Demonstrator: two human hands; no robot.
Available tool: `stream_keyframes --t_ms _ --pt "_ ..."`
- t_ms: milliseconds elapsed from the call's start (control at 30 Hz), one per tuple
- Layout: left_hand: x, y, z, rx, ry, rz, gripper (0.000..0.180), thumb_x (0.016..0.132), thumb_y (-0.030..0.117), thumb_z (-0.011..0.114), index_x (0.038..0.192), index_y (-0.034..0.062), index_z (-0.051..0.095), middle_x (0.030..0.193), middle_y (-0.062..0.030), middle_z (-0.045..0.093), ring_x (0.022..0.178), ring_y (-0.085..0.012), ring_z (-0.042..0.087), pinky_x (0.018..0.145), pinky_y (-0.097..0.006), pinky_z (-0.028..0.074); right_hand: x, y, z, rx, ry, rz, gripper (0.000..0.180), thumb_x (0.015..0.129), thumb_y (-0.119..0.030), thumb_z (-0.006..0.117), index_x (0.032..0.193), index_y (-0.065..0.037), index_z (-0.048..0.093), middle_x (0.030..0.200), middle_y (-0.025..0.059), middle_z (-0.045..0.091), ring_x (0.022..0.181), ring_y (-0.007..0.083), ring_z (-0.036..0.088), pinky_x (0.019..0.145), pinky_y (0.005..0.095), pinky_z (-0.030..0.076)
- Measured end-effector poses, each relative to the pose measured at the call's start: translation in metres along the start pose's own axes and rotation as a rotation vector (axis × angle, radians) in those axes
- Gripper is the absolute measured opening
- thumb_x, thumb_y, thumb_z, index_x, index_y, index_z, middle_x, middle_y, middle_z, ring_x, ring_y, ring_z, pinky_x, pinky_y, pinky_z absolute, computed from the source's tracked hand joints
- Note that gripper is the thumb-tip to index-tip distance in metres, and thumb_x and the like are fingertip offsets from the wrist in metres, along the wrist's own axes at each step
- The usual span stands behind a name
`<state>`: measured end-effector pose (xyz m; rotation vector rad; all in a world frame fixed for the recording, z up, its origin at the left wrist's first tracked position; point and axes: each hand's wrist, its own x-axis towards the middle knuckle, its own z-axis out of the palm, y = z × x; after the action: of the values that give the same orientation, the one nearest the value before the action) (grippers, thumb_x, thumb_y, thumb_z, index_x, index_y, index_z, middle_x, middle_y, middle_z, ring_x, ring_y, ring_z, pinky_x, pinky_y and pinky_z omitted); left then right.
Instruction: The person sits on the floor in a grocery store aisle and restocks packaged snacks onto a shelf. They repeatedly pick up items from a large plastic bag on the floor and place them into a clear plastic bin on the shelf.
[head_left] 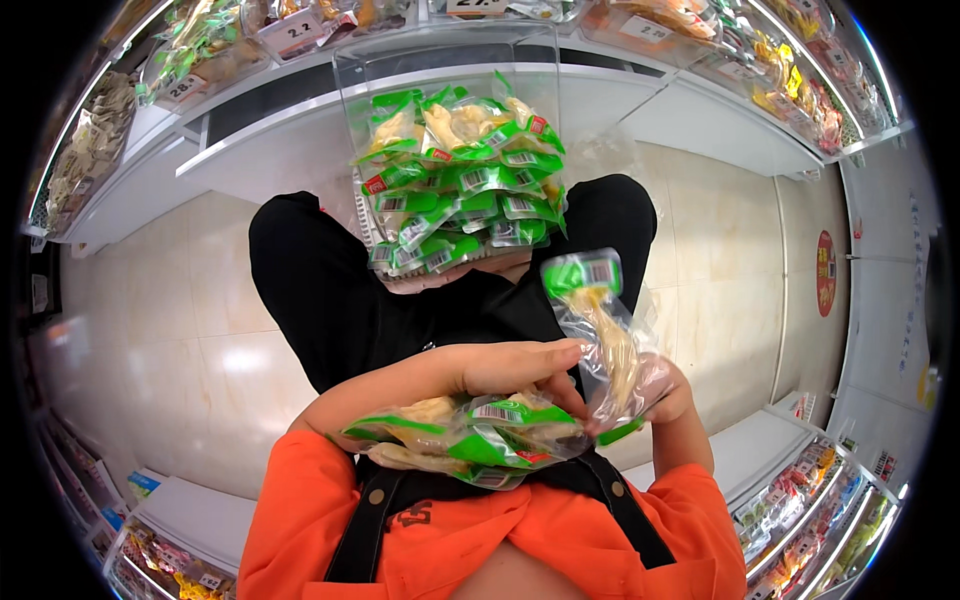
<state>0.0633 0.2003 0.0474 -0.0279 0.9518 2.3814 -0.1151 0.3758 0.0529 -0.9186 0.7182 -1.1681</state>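
Pale tiled floor under everything, glossy, w/ white shelving along top edge & more units at both lower corners, stocked w/ bagged goods. Orange shirt next, black straps over it; black trousers, knees spread.

Btwn the knees & up against the shelving: clear box, open top. Heap of green-labelled pkts there, stacked in rows, pale contents, barcodes showing on many; can't tell how much of the heap is inside the box.

Bundle of same-type pkts lies across the chest, under the L forearm, tucked btwn arm & body. Single clear pkt, green label at top, stands tilted just R of the L hand, over the R thigh.

L hand: fingers curled over top of the bundle, hugging it in; thumb tip right by the single pkt, contact unclear. R hand: grasping the single pkt by its lower R side, film crumpled there, fingertips partly hidden by glare.
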Motion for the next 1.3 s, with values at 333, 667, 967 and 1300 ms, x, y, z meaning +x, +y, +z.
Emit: stream_keyframes --t_ms 333,667,967,1300 --pt "-0.002 -0.004 -0.002 -0.059 -0.101 0.050 0.031 0.093 0.027 0.040 0.111 0.0041 0.050 0.091 -0.0047 0.056 0.079 -0.0108 0.052 0.072 -0.026 0.043 0.050 -0.068 -0.045 -0.557 -0.181 0.024 0.043 0.067 -0.007 0.068 0.107 0.001 0.055 0.112 0.0156 0.054 0.102 0.0288 0.054 0.084 0.0373 0.042" --pt "-0.010 -0.003 -0.008 0.137 -0.290 0.165 0.035 0.093 0.032 0.036 0.108 0.0037 0.050 0.093 -0.0034 0.054 0.087 -0.0111 0.049 0.078 -0.026 0.040 0.119 -0.031 -0.056 -0.282 -0.158 -0.031 0.012 0.065 -0.003 0.071 0.073 -0.006 0.062 0.129 0.0265 0.036 0.121 0.0353 0.037 0.098 0.0419 0.030" --pt "-0.007 -0.007 -0.020 0.027 -0.425 0.228 0.041 0.090 0.026 0.041 0.123 0.0026 0.038 0.109 -0.0140 0.058 0.104 -0.0180 0.051 0.085 -0.026 0.039 0.217 -0.123 -0.028 -1.614 0.319 -0.360 0.007 0.071 -0.004 0.061 0.076 -0.005 0.056 0.101 0.0141 0.061 0.086 0.0259 0.061 0.072 0.0317 0.048" --pt "-0.017 -0.011 -0.027 -0.058 -0.375 0.259 0.040 0.088 0.019 0.046 0.122 0.0015 0.038 0.106 -0.0133 0.060 0.100 -0.0171 0.053 0.084 -0.026 0.040 0.336 -0.021 -0.053 -1.829 -0.071 0.193 0.015 0.075 -0.017 0.057 0.083 -0.004 0.056 0.082 0.0152 0.059 0.080 0.0328 0.056 0.068 0.0403 0.044"
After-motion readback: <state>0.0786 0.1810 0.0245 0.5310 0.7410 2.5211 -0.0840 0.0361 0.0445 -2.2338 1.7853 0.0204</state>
